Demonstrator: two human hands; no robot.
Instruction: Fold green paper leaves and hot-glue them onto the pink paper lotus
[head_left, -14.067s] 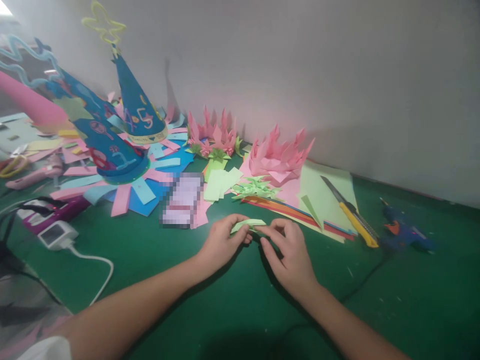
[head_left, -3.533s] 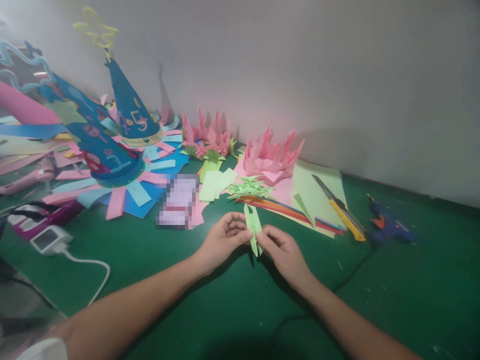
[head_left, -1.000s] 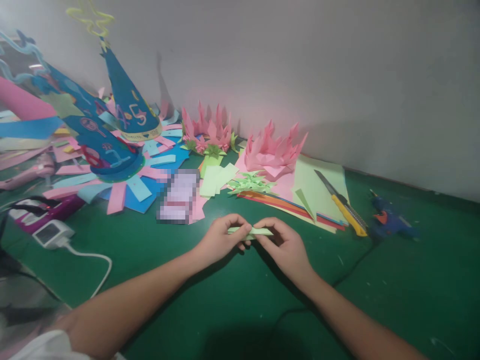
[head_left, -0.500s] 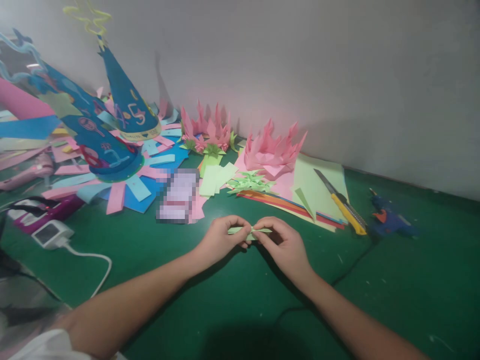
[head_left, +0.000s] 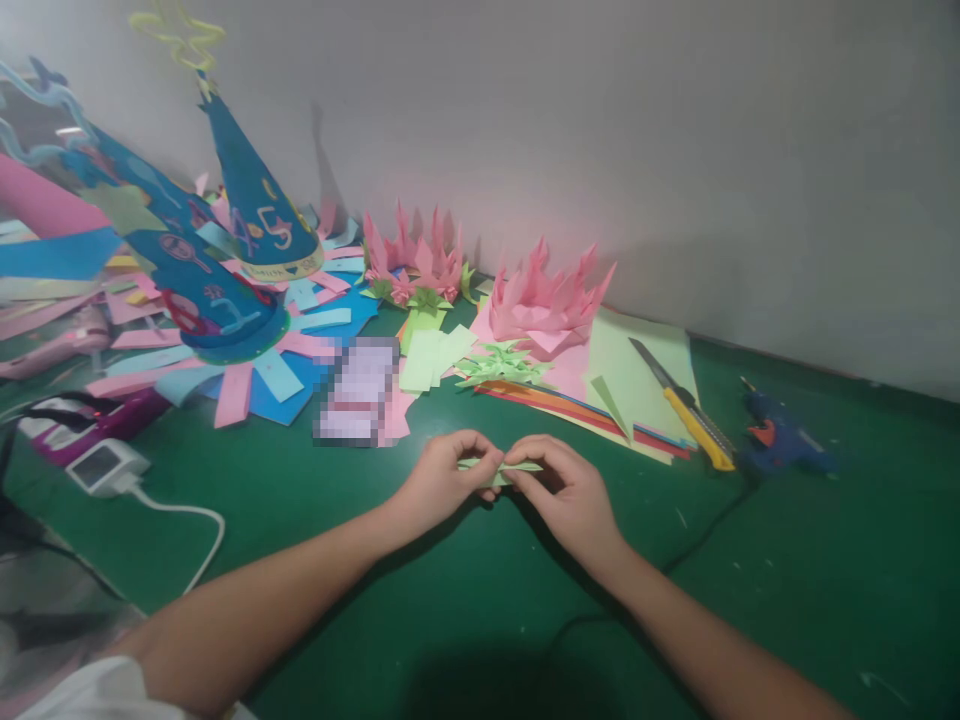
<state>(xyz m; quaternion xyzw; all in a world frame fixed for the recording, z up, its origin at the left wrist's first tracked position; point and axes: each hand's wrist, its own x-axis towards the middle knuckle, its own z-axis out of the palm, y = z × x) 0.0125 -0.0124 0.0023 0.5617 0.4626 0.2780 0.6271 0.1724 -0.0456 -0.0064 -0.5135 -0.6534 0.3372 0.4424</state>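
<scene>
A narrow folded strip of light green paper [head_left: 501, 468] lies level between my two hands, just above the green mat [head_left: 300, 520]. My left hand [head_left: 442, 478] pinches its left end with thumb and fingers closed. My right hand [head_left: 570, 490] pinches the right half, fingers curled over it. Most of the strip is hidden by my fingertips. A small green paper star [head_left: 499, 365] lies on the mat just beyond my hands.
Pink paper flowers [head_left: 547, 300] and stacked coloured sheets [head_left: 637, 385] lie behind. A yellow utility knife [head_left: 686, 410] and a blue glue gun [head_left: 780, 440] sit at the right. Blue paper cones [head_left: 255, 215] stand at the left, with a white adapter [head_left: 105, 465] and cord.
The green strip, held upright 3.5 s ago, now lies level between my hands. Over the last second my fingers have closed in slightly along it.
</scene>
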